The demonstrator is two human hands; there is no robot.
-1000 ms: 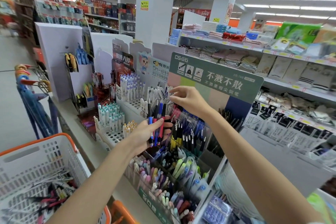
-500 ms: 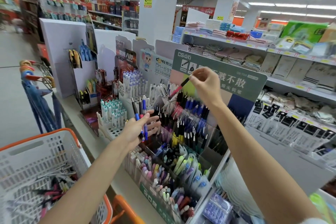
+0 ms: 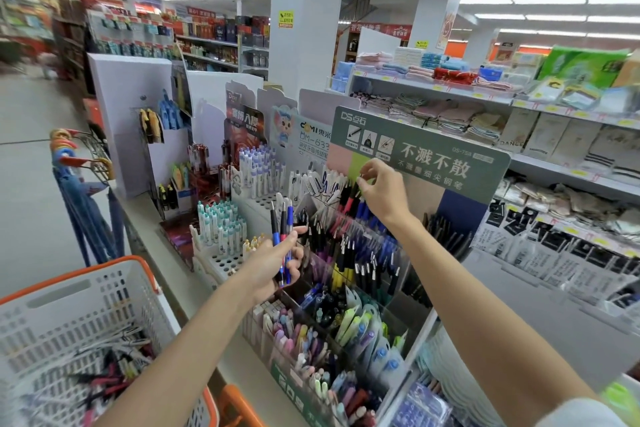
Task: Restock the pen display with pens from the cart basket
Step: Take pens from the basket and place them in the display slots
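Lowered now, the right hand (image 3: 381, 191) is pinching a slim red-and-black pen (image 3: 350, 199) into the tiered clear pen display (image 3: 282, 378). The left hand (image 3: 272, 265) is gripping spare blue and red pens (image 3: 276, 236) nearby, ready for feeding.

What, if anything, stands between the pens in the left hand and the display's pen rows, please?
Nothing visible does. The left hand holds the pens just beside the pen display, with open air between. The right hand pinches a pen at the top row, farther back.
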